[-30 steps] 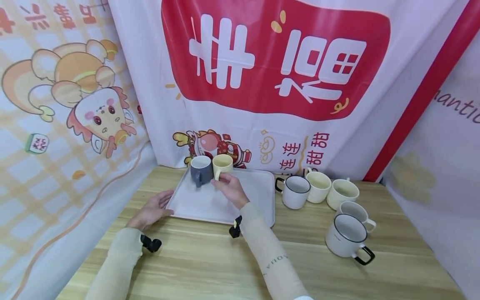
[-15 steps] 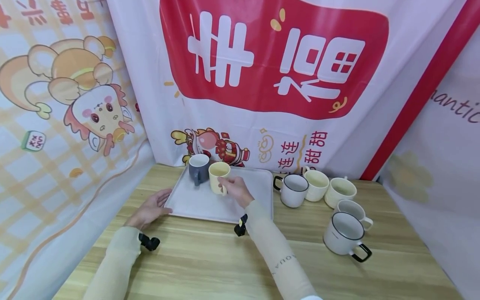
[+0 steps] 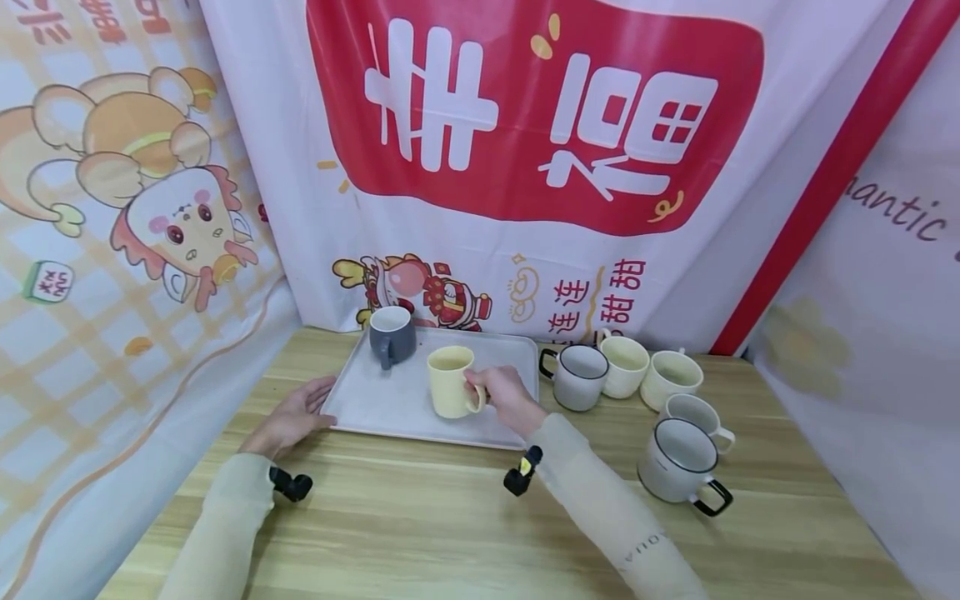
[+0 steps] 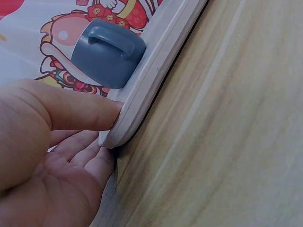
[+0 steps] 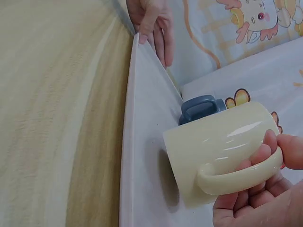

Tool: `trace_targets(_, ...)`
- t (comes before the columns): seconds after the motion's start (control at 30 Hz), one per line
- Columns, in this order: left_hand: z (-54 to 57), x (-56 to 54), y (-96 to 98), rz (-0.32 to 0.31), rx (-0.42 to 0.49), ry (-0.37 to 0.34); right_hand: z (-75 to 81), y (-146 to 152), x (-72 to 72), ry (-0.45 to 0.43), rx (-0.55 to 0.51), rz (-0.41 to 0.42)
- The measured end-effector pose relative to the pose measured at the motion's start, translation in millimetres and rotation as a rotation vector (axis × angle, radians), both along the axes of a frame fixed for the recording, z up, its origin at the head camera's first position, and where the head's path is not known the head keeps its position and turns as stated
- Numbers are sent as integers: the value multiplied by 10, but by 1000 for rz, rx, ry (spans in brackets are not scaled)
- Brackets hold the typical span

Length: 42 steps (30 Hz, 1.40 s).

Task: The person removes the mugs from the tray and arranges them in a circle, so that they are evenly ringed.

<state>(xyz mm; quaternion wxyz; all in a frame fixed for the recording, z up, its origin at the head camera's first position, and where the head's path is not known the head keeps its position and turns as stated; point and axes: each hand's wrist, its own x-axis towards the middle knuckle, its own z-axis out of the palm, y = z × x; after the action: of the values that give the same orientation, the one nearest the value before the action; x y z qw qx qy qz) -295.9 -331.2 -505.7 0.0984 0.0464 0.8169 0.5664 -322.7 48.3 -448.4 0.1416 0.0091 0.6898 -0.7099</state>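
In my right hand (image 3: pixel 510 396) I hold a pale yellow mug (image 3: pixel 448 392) by its handle. In the right wrist view the fingers curl round that handle, and the mug's base hangs a little above the tray with its shadow beneath. The light grey rectangular tray (image 3: pixel 375 408) lies on the wooden table. On its back left corner stands a dark grey-blue mug (image 3: pixel 394 340), handle toward me. My left hand (image 3: pixel 292 417) rests at the tray's front left corner. In the left wrist view its thumb (image 4: pixel 94 112) touches the rim, and the other fingers stretch along the side.
Right of the tray, several mugs stand on the wooden table (image 3: pixel 420 508): a white one with a black handle (image 3: pixel 581 379), cream ones (image 3: pixel 624 367), and a larger white black-handled mug (image 3: pixel 678 462) nearer me. A printed cloth (image 3: pixel 525 250) hangs close behind the tray.
The yellow mug has left its place beside the dark mug and moved right and toward me, carried by my right hand. My left hand stays at the tray corner.
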Motion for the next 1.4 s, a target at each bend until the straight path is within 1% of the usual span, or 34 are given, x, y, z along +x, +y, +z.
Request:
trace_targets(0.17, -1, -6, -9, -2, 8, -7, 38, 231, 214, 53, 12, 10)
trace_targets(0.27, -1, -10, -2, -3, 13, -9, 67, 376, 342, 80, 1, -14)
trace_targets(0.33, 2, -9, 5, -3, 9, -7, 105, 476, 441, 94, 16, -24)
trace_targets(0.4, 4, -9, 13, -3, 6, -5, 149, 576, 533, 98, 11, -50)
trace_targets(0.53, 13, -12, 20, 1, 5, -6, 243, 788, 697, 95, 8, -66)
trace_targets(0.73, 14, -13, 19, -3, 4, -10, 279, 1122, 899, 73, -3, -104)
trace_targets(0.83, 9, -11, 10, 1, 5, -8, 256, 1268, 1001, 64, 8, -120)
trace_targets(1.07, -7, -28, -37, -3, 9, 1, 173, 1516, 1223, 20, -20, -211)
trace_targets(1.23, -17, -41, -56, -8, 9, 7, 67, 1596, 1288, 2, -28, -287)
trace_targets(1.4, -32, -35, -33, -6, -3, 7, -70, 1603, 1299, -10, -67, -381)
